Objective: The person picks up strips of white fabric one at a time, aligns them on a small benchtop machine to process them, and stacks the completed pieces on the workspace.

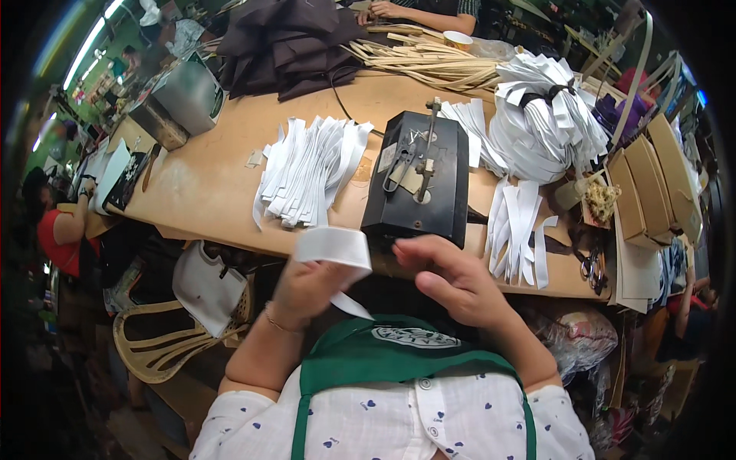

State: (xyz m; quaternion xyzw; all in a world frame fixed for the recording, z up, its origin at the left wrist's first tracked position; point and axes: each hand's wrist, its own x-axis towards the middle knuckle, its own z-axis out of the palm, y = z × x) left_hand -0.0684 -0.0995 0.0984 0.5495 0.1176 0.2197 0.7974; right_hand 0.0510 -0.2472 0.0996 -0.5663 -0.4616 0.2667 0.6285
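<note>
- Workshop, head view: light-brown tabletop (pixel 195 180), crowded toward back edge and right end.
- White strip (pixel 331 239): off the tabletop, just in front of its front edge, looped above left hand (pixel 308 287), tail hanging toward green apron (pixel 383 353).
- Left hand: pinching strip between thumb and fingers. Right hand (pixel 458 280): empty, fingers loosely curled, thumb apart, near front of black machine (pixel 418 184). Contact with machine: can't tell.
- Handling, judged: keep strip face flat, loop untwisted. Probably best to pinch close to the end, square the edges with right thumb and forefinger, then press the fold. Keep tail clear of apron. Avoid over-gripping; likely to crease.
- Count, held: 1 strip. Own hands: 2.
- Count, tabletop middle: 1 machine, 1 pair of snips (pixel 399 170) on top.
- Left of machine, by front edge: 1 pile of white strips (pixel 310 176), too overlapped to count singly.
- Toward back right corner: 1 tied white bundle (pixel 529 130).
- Front right corner: 1 small loose group of strips (pixel 515 230); exact number unclear.
- Back edge: 1 dark fabric heap (pixel 287 46), 1 spread of cream strips (pixel 429 60), 1 cup (pixel 458 40).
</note>
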